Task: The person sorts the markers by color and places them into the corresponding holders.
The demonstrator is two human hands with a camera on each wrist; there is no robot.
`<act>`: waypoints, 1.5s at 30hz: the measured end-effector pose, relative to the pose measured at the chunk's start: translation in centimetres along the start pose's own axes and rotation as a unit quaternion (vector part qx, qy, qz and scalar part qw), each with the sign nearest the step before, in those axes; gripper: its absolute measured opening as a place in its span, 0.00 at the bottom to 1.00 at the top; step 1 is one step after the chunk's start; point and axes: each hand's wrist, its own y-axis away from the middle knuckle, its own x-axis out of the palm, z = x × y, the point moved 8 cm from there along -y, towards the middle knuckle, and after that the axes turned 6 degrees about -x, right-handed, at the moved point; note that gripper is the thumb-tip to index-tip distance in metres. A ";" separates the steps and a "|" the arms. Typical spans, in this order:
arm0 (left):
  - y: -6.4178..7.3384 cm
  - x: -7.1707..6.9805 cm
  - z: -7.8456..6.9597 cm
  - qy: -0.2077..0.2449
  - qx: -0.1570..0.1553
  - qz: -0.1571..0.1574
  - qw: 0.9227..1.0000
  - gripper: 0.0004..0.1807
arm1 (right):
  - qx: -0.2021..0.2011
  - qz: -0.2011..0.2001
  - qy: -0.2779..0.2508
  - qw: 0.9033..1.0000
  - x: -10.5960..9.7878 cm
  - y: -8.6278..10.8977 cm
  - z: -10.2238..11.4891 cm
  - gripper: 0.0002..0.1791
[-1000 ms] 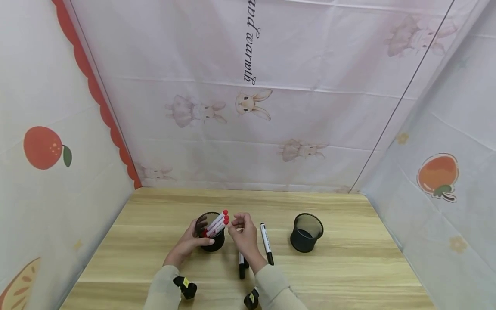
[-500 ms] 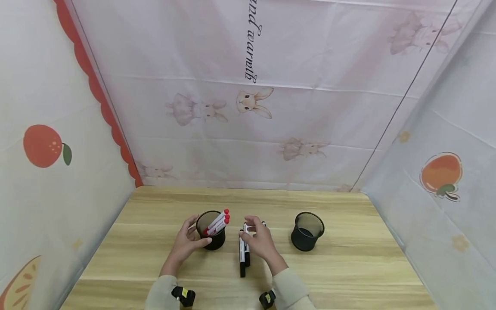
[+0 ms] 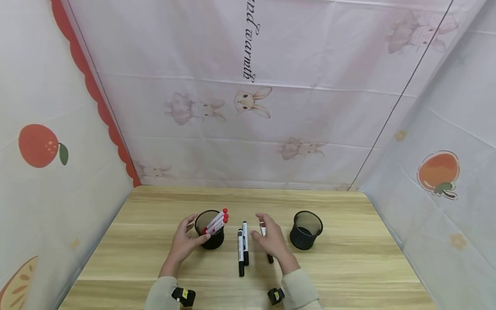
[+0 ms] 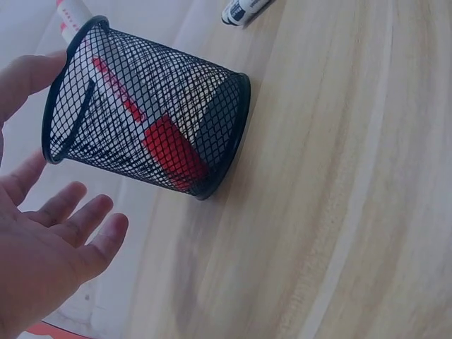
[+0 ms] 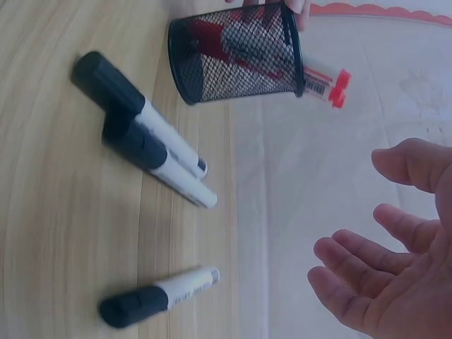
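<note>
A black mesh pen holder [image 3: 211,241] stands at the left with several red-capped markers [image 3: 218,220] leaning in it. My left hand [image 3: 184,245] holds its rim between thumb and index finger; the other fingers stay off the mesh in the left wrist view. Two black-capped markers [image 3: 241,254] lie side by side on the table between my hands. Over a third black-capped marker [image 3: 270,258] is my right hand [image 3: 271,237], partly hiding it in the head view. Nothing is in that right hand, whose fingers are spread and relaxed in the right wrist view.
Another black mesh pen holder [image 3: 306,234] stands upright right of my right hand. The wooden table [image 3: 348,258] is bounded by a printed cloth [image 3: 248,172] at the back and cloth walls on both sides. A small black camera sits on each wrist.
My right hand has moved away from the left pen holder to the right, past the two markers and over the third. The left hand stays at the pen holder.
</note>
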 end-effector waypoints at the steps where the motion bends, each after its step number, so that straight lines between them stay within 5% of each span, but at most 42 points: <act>1: 0.0 0.0 0.0 -0.003 0.003 -0.002 1.000 0.46 | 0.000 -0.003 0.001 1.000 -0.2 0.1 -0.1 0.27; 5: 0.2 0.1 -0.4 -0.022 0.020 -0.011 0.999 0.44 | 0.001 -0.011 0.016 1.000 -1.1 0.6 -0.3 0.27; 13: 0.9 0.2 -1.9 -0.129 0.056 -0.047 0.989 0.40 | 0.003 0.004 0.072 0.997 -2.4 1.2 0.1 0.27; 19: 1.8 -0.1 -3.4 -0.218 0.064 -0.075 0.971 0.33 | 0.025 0.041 0.159 0.986 -3.0 1.4 0.1 0.27; 30: 2.9 1.2 -6.4 -0.323 0.059 -0.046 0.943 0.32 | 0.036 0.096 0.220 0.970 -4.4 1.9 0.6 0.30; 38: 4.1 2.9 -8.2 -0.387 0.126 -0.067 0.911 0.28 | 0.024 0.066 0.231 0.971 -5.5 1.9 0.2 0.32; 45: 4.7 3.8 -8.9 -0.391 0.142 -0.093 0.905 0.27 | 0.021 0.036 0.231 0.972 -6.5 2.4 -0.2 0.34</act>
